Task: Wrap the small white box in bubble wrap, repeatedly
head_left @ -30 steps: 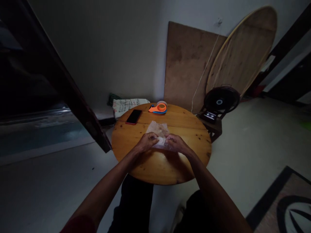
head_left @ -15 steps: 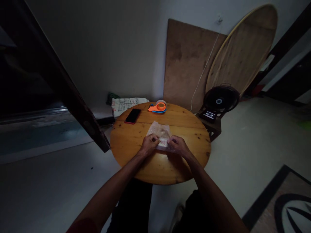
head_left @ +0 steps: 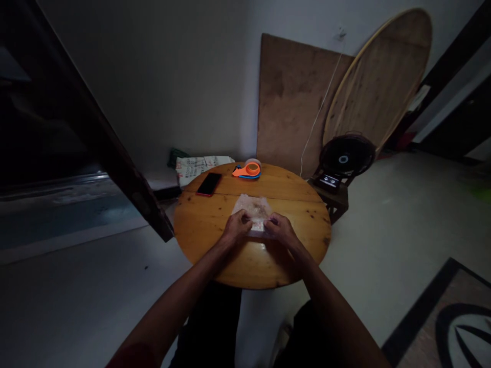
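Observation:
A sheet of clear bubble wrap (head_left: pixel 251 205) lies near the middle of the round wooden table (head_left: pixel 215 245). At its near edge is a small white box (head_left: pixel 257 225) with reddish marks, partly covered by the wrap and my fingers. My left hand (head_left: pixel 238 225) grips the left side of the bubble wrap, thumb and fingers pinched beside the box. On the other side my right hand (head_left: pixel 281 227) pinches the wrap at the box's right end. The fingertips of both hands are partly hidden.
An orange and blue tape dispenser (head_left: pixel 248 169) and a dark phone (head_left: pixel 209 184) lie toward the table's far side. A black fan (head_left: pixel 345 158) stands on a stool at the right. Boards (head_left: pixel 295 97) lean against the wall, and a printed sack (head_left: pixel 203 166) lies behind the table.
Both hands keep their pinch on the bubble wrap with only slight finger shifts. The white box's marked face shows a little more clearly between them. The view has shifted slightly.

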`<action>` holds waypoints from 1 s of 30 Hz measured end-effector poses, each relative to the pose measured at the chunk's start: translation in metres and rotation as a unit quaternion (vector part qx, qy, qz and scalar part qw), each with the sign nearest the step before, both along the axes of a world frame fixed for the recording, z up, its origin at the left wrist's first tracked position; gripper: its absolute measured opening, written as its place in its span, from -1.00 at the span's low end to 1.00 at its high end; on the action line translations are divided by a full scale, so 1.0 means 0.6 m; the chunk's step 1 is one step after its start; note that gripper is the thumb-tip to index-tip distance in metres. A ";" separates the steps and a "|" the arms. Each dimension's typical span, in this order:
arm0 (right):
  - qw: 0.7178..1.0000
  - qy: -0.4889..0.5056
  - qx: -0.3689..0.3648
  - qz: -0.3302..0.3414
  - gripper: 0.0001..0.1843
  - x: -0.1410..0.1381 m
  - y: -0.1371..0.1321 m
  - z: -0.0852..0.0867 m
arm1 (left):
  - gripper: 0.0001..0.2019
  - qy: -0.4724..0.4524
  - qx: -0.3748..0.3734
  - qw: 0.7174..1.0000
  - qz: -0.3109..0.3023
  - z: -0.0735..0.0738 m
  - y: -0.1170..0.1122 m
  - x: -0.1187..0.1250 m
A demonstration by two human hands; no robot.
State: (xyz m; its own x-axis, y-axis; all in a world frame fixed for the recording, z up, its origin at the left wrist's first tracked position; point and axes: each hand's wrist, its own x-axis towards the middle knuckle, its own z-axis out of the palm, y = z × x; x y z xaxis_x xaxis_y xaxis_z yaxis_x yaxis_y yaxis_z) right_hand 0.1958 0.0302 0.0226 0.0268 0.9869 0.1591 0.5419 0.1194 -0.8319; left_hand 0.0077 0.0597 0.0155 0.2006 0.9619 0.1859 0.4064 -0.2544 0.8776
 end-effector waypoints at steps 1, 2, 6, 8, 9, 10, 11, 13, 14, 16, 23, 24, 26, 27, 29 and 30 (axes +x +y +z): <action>1.000 -0.001 0.003 -0.002 -0.77 0.000 0.001 -0.002 | -0.86 0.004 -0.003 1.000 -0.003 0.003 0.002 0.000; 1.000 0.000 0.004 -0.003 -0.77 0.000 0.003 -0.003 | -0.82 0.004 -0.007 1.000 -0.005 0.006 0.004 0.000; 1.000 0.010 0.005 0.010 -0.74 0.000 0.010 -0.009 | -0.84 -0.010 -0.026 1.000 -0.009 0.007 0.008 0.001; 1.000 0.002 -0.001 0.016 -0.73 0.001 0.009 -0.010 | -0.91 -0.014 -0.031 0.999 -0.002 0.001 0.009 0.002; 1.000 -0.006 -0.001 0.016 -0.73 0.002 0.008 -0.009 | -0.93 -0.015 -0.031 0.999 0.002 -0.001 0.010 0.003; 1.000 -0.019 0.004 0.012 -0.75 0.002 0.005 -0.006 | -0.94 -0.015 -0.030 0.999 0.008 -0.004 0.011 0.004; 0.999 -0.039 0.018 0.005 -0.75 0.002 0.001 -0.002 | -0.94 -0.015 -0.029 0.999 0.013 -0.006 0.011 0.006; 0.991 -0.113 0.071 -0.009 -0.72 0.000 -0.008 0.009 | -0.94 -0.011 -0.026 0.999 0.021 -0.008 0.012 0.009; 0.981 -0.167 0.102 -0.010 -0.71 -0.004 -0.013 0.017 | -0.94 -0.007 -0.024 0.999 0.026 -0.008 0.012 0.010; 0.946 -0.292 0.138 0.012 -0.77 -0.013 -0.022 0.033 | -0.94 0.004 -0.021 0.999 0.035 -0.007 0.013 0.012; 0.884 -0.432 0.148 0.101 -0.73 -0.047 -0.038 0.061 | -0.95 0.025 -0.008 1.000 0.011 -0.003 0.016 0.009; 0.883 -0.435 0.142 0.109 -0.73 -0.047 -0.039 0.064 | -0.95 0.025 -0.009 1.000 0.009 -0.003 0.016 0.010; 0.882 -0.436 0.127 0.129 -0.76 -0.046 -0.040 0.069 | -0.95 0.027 -0.017 0.999 0.010 0.000 0.017 0.010; 0.881 -0.436 0.121 0.139 -0.76 -0.045 -0.040 0.072 | -0.94 0.028 -0.024 0.999 0.005 0.003 0.019 0.009; 0.877 -0.441 0.110 0.153 -0.77 -0.044 -0.040 0.079 | -0.95 0.032 -0.038 0.999 -0.016 0.012 0.023 0.003; 0.875 -0.446 0.104 0.155 -0.77 -0.044 -0.040 0.082 | -0.95 0.031 -0.044 0.998 -0.030 0.017 0.025 -0.003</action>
